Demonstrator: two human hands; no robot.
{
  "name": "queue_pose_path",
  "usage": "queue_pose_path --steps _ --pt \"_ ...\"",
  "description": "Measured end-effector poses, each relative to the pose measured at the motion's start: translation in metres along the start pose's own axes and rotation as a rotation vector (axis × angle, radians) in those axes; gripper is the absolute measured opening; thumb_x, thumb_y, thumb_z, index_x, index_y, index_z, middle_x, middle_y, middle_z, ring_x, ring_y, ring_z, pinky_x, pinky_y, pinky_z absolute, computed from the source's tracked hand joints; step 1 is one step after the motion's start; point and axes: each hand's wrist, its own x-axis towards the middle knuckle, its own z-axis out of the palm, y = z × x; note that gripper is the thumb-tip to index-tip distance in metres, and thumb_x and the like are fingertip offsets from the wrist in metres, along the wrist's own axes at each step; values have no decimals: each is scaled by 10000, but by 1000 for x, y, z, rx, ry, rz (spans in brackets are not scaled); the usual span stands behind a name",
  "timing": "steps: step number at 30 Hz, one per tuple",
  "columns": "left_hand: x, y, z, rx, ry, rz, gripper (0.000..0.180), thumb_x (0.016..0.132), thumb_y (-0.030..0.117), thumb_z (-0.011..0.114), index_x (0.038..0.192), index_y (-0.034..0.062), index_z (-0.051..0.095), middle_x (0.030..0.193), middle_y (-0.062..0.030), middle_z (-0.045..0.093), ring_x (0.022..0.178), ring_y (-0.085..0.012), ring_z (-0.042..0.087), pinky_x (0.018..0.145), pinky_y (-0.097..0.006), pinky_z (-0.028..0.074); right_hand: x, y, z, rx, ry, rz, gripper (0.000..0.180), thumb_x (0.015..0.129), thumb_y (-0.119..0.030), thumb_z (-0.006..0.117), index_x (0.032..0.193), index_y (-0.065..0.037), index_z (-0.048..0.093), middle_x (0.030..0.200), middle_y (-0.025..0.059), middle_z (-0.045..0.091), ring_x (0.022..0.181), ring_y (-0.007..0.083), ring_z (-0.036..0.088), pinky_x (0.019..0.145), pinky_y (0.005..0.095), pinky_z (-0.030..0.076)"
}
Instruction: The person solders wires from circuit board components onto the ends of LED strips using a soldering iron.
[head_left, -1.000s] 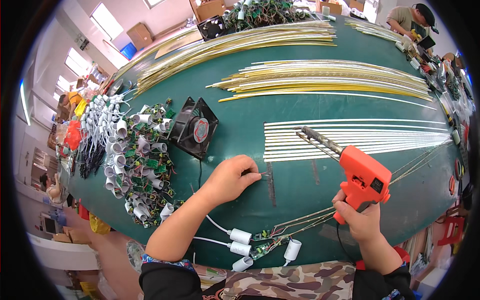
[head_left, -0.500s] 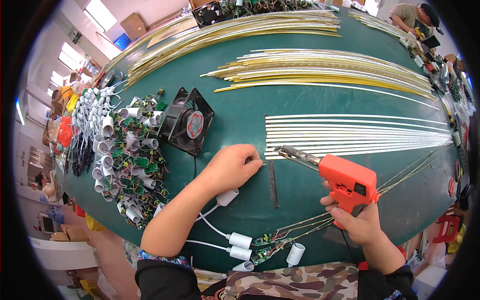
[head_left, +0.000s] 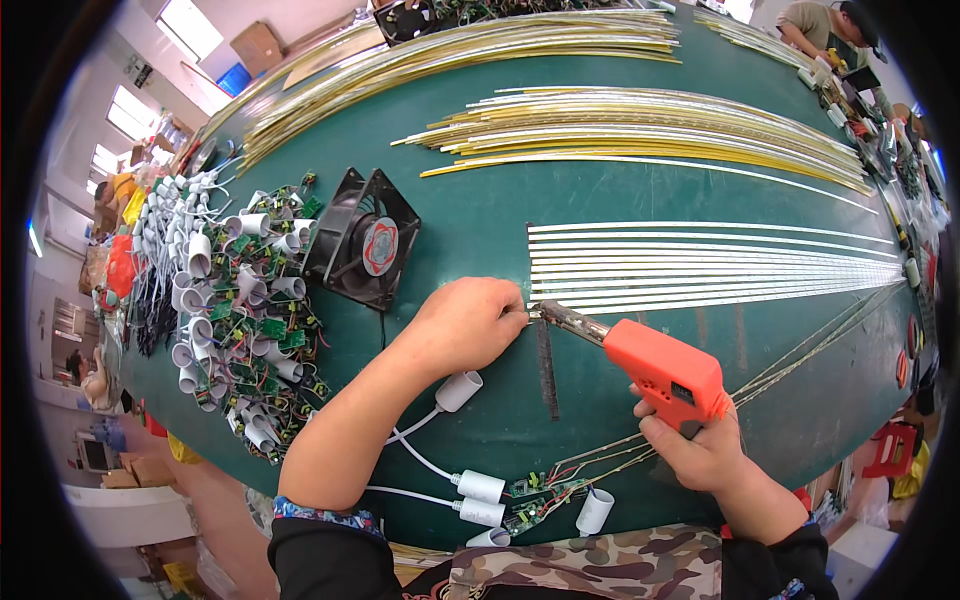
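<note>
My right hand (head_left: 700,452) is wrapped around the handle of an orange-red soldering gun (head_left: 660,368). Its dark tip meets the left end of the lowest of several thin white strips (head_left: 700,262), laid side by side on the green table (head_left: 620,400). Close against that same end, my left hand (head_left: 468,322) is closed in a pinch; what its fingertips hold, if anything, is too small to make out. Below the left wrist lies a white cylindrical cap on a cable (head_left: 459,391). Small green circuit boards with wires (head_left: 530,515) lie near the table's front edge.
A black square fan (head_left: 365,240) stands left of my left hand, beside a heap of circuit boards with white caps (head_left: 250,320). Bundles of yellow and white strips (head_left: 640,125) lie farther back. Thin wires (head_left: 790,355) cross the right side. Another person (head_left: 825,35) works far right.
The soldering gun has moved left and slightly down, bringing its tip to the strip end by my left fingertips. My left hand has shifted only slightly.
</note>
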Motion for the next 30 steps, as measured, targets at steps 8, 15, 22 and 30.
queue_pose_path --steps 8,15,22,30 --pt "2 -2 0 -32 -37 -13 176 905 202 653 915 30 686 862 -162 686 821 -356 646 736 -427 508 -1 -3 0 32 24 38 372 860 -72 716 1209 -18 601 963 64 680 843 155 663 788 309 529" --pt "4 3 1 76 -24 -26 200 903 234 642 900 39 687 867 -170 685 853 -383 644 758 -463 506 -1 2 -1 -34 17 15 372 849 -85 731 1195 -20 613 922 71 679 813 184 657 764 324 523" --pt "7 4 1 90 -42 -45 203 892 238 647 874 39 680 845 -170 683 833 -383 644 752 -465 508 0 0 -2 -72 -9 3 385 848 -95 730 1204 -21 604 899 79 676 785 204 650 739 330 518" --pt "7 4 2 107 -31 -50 191 857 213 616 844 34 682 808 -175 682 797 -386 646 731 -462 509 3 -9 -2 -178 -42 -44 433 845 -108 735 1236 -12 577 888 70 666 758 210 645 728 332 517"
